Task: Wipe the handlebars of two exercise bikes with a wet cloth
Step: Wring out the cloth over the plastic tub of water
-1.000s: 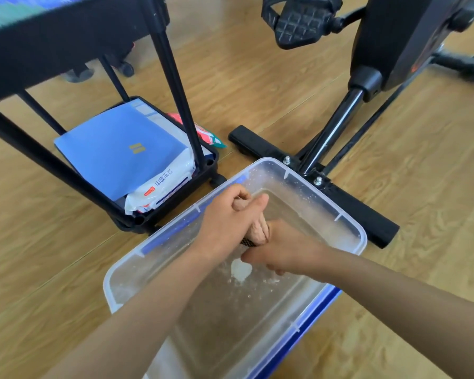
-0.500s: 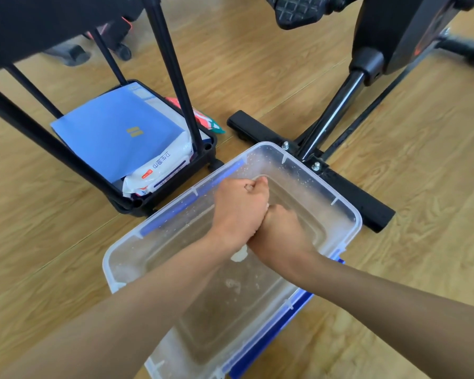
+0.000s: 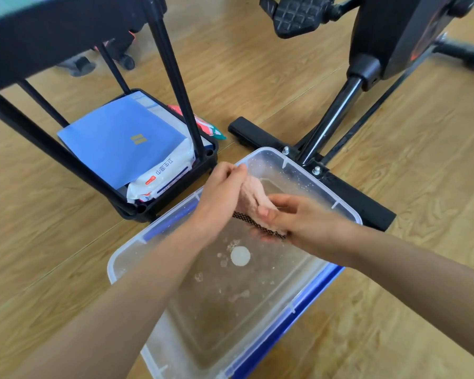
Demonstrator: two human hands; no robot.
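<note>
A pink cloth [image 3: 251, 196] with a dark patterned edge is stretched between both hands above a clear plastic tub [image 3: 348, 214] of cloudy water. My left hand [image 3: 220, 194] grips its upper end near the tub's far rim. My right hand [image 3: 298, 220] pinches the lower end, thumb on top. An exercise bike [image 3: 394, 31] stands behind the tub; its black foot bar [image 3: 350, 192] touches the tub's far side and a pedal [image 3: 294, 15] hangs at the top. No handlebars are in view.
A black rolling cart [image 3: 175, 184] stands on the left, its bottom shelf holding a blue folder [image 3: 121, 140] on a white wipes pack [image 3: 162, 176]. A blue lid [image 3: 307, 299] lies under the tub. Wooden floor [image 3: 422, 187] spreads all round.
My two hands were pressed together, squeezing the cloth into a tight wad. They have now drawn apart, and the cloth is partly unrolled between them. The view has shifted a little.
</note>
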